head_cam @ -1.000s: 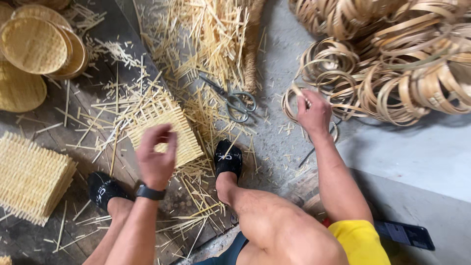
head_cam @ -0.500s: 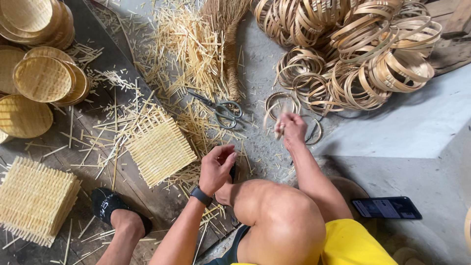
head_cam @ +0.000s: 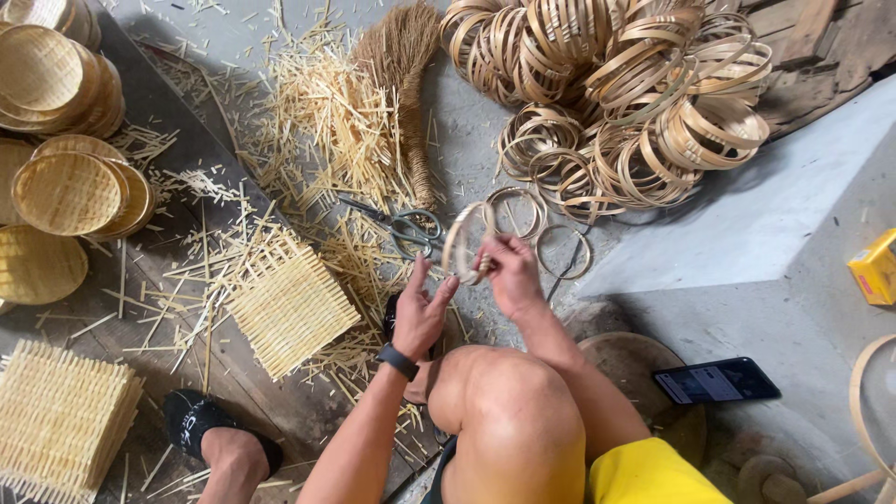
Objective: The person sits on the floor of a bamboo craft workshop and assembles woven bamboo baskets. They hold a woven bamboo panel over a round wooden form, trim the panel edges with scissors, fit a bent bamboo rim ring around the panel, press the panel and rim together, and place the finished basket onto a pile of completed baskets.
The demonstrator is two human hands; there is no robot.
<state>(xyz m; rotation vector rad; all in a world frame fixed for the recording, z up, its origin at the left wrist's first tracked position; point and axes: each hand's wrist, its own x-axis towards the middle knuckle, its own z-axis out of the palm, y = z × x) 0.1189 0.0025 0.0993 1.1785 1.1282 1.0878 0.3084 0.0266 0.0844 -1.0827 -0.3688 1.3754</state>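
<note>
While gripped by the right hand point(head_cam: 511, 276), bamboo ring point(head_cam: 464, 243); left hand point(head_cam: 420, 313) open; yellow box point(head_cam: 875, 267) far right.

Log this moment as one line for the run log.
right hand: holds ring | left hand: open beside ring | scissors: on floor | mat: by foot

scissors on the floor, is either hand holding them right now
No, the scissors lie on the floor among bamboo scraps, while the right hand holds a bamboo ring.

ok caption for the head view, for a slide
Right hand holds a bamboo ring, left hand open beside it, above a woven mat and scissors.
</note>
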